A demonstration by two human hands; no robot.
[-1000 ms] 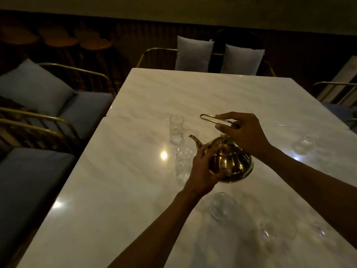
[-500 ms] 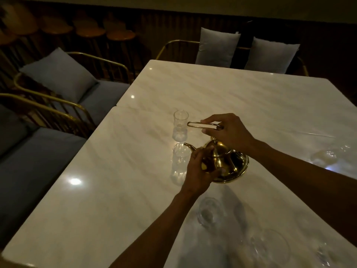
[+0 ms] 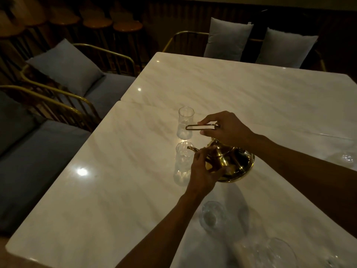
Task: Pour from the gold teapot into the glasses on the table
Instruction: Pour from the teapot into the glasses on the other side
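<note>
The gold teapot point(image 3: 234, 163) is tilted to the left above the marble table point(image 3: 119, 190), its spout over the rim of a tall clear glass point(image 3: 182, 165). My right hand point(image 3: 226, 128) grips the teapot's wire handle from above. My left hand point(image 3: 202, 171) cups the pot's front side, fingers curled around the body near the lid. A second tall glass point(image 3: 185, 122) stands just behind the first. Any stream from the spout is too dim to make out.
A short glass point(image 3: 212, 217) stands near my left forearm, and more glassware point(image 3: 280, 252) sits at the bottom right. Another glass point(image 3: 345, 158) is at the right edge. Gold-framed chairs with grey cushions point(image 3: 65, 66) line the left and far sides.
The teapot has tipped further left and its spout has come down to the nearer tall glass. The camera has swung, shifting the scene right in view.
</note>
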